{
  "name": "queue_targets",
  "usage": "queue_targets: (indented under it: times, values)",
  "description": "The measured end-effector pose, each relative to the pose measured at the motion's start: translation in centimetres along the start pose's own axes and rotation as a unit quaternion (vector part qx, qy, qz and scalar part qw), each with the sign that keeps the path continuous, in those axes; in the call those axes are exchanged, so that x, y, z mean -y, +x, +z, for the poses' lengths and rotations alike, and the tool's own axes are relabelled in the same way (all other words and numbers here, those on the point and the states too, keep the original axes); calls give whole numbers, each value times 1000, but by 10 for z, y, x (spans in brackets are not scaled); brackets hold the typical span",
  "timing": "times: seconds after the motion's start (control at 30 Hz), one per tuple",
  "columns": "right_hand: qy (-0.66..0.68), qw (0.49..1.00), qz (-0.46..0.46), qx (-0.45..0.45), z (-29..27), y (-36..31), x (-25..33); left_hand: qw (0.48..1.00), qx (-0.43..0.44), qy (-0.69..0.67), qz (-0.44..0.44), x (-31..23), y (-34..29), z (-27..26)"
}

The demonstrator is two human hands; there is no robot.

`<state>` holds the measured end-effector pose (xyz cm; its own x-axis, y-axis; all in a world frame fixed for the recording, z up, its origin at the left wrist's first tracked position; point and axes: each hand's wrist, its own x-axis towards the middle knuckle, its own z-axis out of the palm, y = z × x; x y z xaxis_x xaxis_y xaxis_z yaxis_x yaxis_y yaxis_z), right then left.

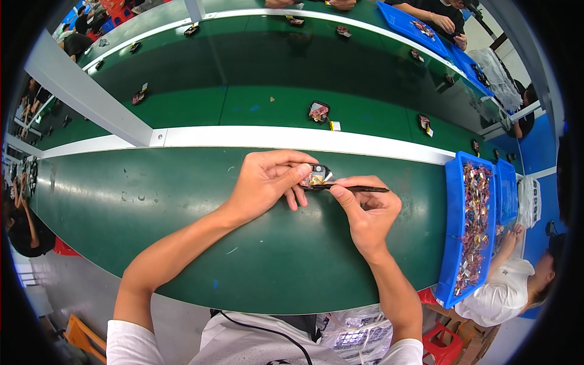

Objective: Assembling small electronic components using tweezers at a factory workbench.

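Observation:
Over the green bench, my left hand is closed round a small black device casing, its thumb on the near face. A circuit board with red and yellowish parts shows inside the casing. My right hand pinches slim black tweezers, held almost level. Their tip reaches the casing's lower right edge, beside a small pale piece. Whether the tip grips anything is too small to tell.
Beyond a white rail, a green conveyor belt carries several similar devices, one a black-cased unit. To the right stands a blue tray full of small red-and-silver parts. Other people work across the belt and at both sides.

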<state>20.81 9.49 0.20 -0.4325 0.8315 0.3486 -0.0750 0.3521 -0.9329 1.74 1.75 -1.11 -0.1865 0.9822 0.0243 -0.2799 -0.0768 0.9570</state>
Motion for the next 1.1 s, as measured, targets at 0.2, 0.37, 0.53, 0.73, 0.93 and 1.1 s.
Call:
queue_targets:
  times: [0.2, 0.37, 0.53, 0.73, 0.93, 1.1]
  values:
    - [-34, 999, -31, 21, -2, 1, 1, 1000, 0, 4, 8, 2, -1, -3]
    - [-77, 993, -80, 36, -2, 3, 5, 1000, 7, -4, 20, 3, -1, -4]
    - [-97, 986, -127, 52, -3, 5, 5, 1000, 0, -4, 8, 2, -2, -1]
    - [-93, 990, -106, 23, -1, 4, 7, 1000, -17, -1, 8, 4, -2, -2]
    - [-126, 976, -168, 63, -1, 4, 4, 1000, -18, 2, 13, 4, -2, 0]
    - [-138, 969, -193, 68, 1, 6, 7, 1000, -18, 11, 7, 3, -2, 1]
